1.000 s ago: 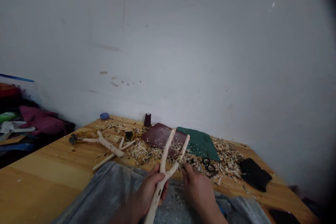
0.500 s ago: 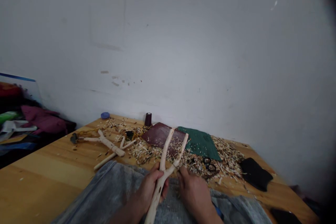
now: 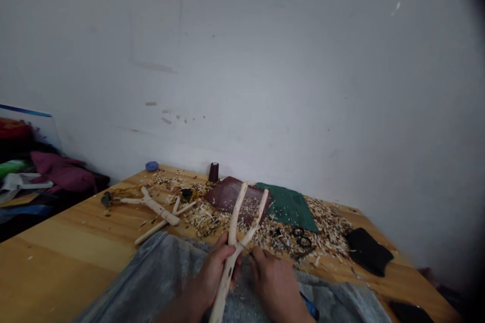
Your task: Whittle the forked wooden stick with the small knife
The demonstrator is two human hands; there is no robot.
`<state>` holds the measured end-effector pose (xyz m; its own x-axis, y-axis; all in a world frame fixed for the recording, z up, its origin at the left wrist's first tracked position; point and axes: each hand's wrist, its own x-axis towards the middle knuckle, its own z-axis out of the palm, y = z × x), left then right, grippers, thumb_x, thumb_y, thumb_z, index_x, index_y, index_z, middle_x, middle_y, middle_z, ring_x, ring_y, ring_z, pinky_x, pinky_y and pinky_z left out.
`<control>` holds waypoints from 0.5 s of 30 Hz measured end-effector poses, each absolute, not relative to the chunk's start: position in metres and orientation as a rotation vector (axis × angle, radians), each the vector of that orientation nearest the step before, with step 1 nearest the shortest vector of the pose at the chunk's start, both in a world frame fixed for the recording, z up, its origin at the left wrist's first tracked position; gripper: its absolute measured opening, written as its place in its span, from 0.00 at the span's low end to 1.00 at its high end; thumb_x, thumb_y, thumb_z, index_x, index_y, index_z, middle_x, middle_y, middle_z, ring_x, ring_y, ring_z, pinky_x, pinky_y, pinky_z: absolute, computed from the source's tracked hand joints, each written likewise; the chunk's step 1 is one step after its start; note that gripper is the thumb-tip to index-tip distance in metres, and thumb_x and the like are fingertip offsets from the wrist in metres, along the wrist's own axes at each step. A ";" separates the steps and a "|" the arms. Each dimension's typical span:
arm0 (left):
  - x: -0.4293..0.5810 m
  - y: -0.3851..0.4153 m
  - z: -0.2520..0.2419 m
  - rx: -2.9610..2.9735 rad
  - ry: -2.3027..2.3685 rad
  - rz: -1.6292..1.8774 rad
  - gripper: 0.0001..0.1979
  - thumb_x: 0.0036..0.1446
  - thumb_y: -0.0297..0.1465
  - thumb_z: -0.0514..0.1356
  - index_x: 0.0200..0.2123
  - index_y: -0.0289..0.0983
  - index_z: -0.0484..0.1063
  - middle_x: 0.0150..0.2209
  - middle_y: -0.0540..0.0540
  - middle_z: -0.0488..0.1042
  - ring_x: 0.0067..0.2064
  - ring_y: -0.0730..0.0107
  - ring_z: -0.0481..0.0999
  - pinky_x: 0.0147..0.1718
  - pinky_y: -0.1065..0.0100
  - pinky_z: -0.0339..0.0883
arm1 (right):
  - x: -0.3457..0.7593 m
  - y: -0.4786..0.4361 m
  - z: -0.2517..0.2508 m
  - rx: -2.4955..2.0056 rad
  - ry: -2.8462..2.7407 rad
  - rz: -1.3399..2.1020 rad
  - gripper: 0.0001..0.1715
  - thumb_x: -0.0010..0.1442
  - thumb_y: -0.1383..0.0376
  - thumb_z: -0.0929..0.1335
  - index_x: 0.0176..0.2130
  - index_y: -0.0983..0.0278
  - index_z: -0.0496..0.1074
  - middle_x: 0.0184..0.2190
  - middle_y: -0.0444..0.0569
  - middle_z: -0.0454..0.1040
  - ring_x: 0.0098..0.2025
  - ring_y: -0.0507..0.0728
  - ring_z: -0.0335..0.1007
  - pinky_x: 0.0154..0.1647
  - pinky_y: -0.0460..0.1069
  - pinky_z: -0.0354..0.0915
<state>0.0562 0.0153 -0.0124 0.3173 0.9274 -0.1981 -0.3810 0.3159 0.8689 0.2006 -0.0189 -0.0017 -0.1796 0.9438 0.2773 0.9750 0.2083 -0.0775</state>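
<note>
A pale, peeled Y-shaped wooden branch (image 3: 228,270) stands tilted, its stem low and its two prongs pointing up and away. The left fingers (image 3: 223,253) wrap the stem just under the fork, and the bare stem carries on below them to the bottom edge of the view. Both prongs rise well above the fingers, the left one slightly longer, their tips apart. The right fingers (image 3: 256,257) touch the base of the right prong, just beside the fork. They curl on a blue handle (image 3: 310,308), whose end shows below them; its working end is hidden.
</note>
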 end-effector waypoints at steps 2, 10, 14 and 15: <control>0.057 0.016 -0.013 0.839 0.823 1.021 0.12 0.45 0.37 0.55 0.34 0.40 0.60 0.20 0.55 0.67 0.16 0.76 0.63 0.11 0.77 0.53 | 0.212 -0.013 -0.002 -1.851 -2.162 -0.187 0.09 0.64 0.67 0.58 0.37 0.59 0.66 0.29 0.44 0.75 0.29 0.53 0.72 0.24 0.46 0.50; 0.054 0.010 -0.010 1.069 0.861 1.062 0.10 0.48 0.32 0.52 0.36 0.40 0.59 0.23 0.54 0.66 0.20 0.75 0.65 0.16 0.75 0.54 | 0.215 -0.012 -0.002 -1.879 -2.157 -0.166 0.10 0.64 0.67 0.58 0.38 0.59 0.66 0.31 0.45 0.76 0.29 0.54 0.72 0.24 0.46 0.49; 0.051 0.009 -0.009 1.235 0.897 1.066 0.12 0.49 0.31 0.54 0.39 0.40 0.60 0.26 0.53 0.66 0.25 0.74 0.67 0.19 0.75 0.57 | 0.202 -0.019 0.002 -1.816 -2.215 -0.093 0.10 0.64 0.66 0.58 0.36 0.59 0.67 0.30 0.44 0.76 0.29 0.54 0.72 0.24 0.46 0.50; 0.051 0.009 -0.008 1.258 0.893 1.060 0.13 0.50 0.30 0.54 0.41 0.40 0.59 0.28 0.53 0.66 0.26 0.73 0.67 0.19 0.75 0.58 | 0.202 -0.019 0.003 -1.806 -2.207 -0.090 0.10 0.64 0.66 0.58 0.36 0.59 0.66 0.30 0.44 0.76 0.29 0.54 0.72 0.24 0.46 0.50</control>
<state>0.0511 0.0091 -0.0081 0.2892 0.9565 0.0374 -0.1252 -0.0009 0.9921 0.2019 -0.0189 0.0026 -0.1738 0.9502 0.2587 0.9680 0.2131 -0.1324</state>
